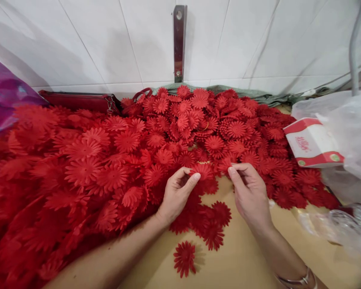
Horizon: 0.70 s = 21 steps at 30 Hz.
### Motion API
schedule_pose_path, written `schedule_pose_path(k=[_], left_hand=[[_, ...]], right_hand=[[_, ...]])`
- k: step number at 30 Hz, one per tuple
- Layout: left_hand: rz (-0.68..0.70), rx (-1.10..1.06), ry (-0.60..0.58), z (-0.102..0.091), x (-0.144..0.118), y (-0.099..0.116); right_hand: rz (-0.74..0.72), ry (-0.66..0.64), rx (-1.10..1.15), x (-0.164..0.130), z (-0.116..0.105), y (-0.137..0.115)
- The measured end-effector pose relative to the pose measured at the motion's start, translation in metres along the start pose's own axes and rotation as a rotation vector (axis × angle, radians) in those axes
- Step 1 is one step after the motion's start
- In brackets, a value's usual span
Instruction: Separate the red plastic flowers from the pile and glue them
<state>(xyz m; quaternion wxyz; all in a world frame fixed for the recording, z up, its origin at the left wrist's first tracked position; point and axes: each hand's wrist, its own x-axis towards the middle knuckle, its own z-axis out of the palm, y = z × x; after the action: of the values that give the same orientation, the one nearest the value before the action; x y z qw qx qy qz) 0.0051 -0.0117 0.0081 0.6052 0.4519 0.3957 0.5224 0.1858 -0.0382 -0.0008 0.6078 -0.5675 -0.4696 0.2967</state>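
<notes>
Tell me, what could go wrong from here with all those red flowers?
The left hand pinches a red flower near its edge, so the petals might crease or tear if tugged. The left forearm passes close to the heaped pile, so a sideways nudge could make it slide. The lone flower lies between the arms, where either might brush it away.

L hand (179, 190) & R hand (249, 194) both bare, thumbnails short. L forearm (123, 251) & R forearm (281, 249) bare too, L w/ a couple of small spots (109, 248). R wrist: shiny silver-tone bracelet (299, 281), slim curved bands; prob. metal, but cut off by bottom edge, so can't tell full shape.
</notes>
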Motion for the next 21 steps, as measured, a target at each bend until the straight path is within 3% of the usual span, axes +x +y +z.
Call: schedule_pose_path(k=[3, 7, 9, 16, 21], left_hand=[[0.004, -0.063, 0.116, 0.0, 0.003, -0.004], [-0.022, -0.146, 0.178, -0.001, 0.006, -0.009], [-0.044, -0.147, 0.156, -0.001, 0.005, -0.008], [-0.065, -0.039, -0.024, -0.001, 0.001, 0.002], [-0.059, -0.028, -0.134, -0.001, 0.001, 0.002]], right_hand=[[0.005, -0.068, -0.024, -0.001, -0.002, -0.009], [-0.146, -0.437, -0.078, -0.005, -0.002, -0.023], [-0.198, -0.507, -0.094, -0.006, -0.002, -0.026], [-0.348, -0.232, -0.252, -0.007, 0.008, -0.018], [-0.356, -0.203, -0.313, -0.009, 0.012, -0.018]])
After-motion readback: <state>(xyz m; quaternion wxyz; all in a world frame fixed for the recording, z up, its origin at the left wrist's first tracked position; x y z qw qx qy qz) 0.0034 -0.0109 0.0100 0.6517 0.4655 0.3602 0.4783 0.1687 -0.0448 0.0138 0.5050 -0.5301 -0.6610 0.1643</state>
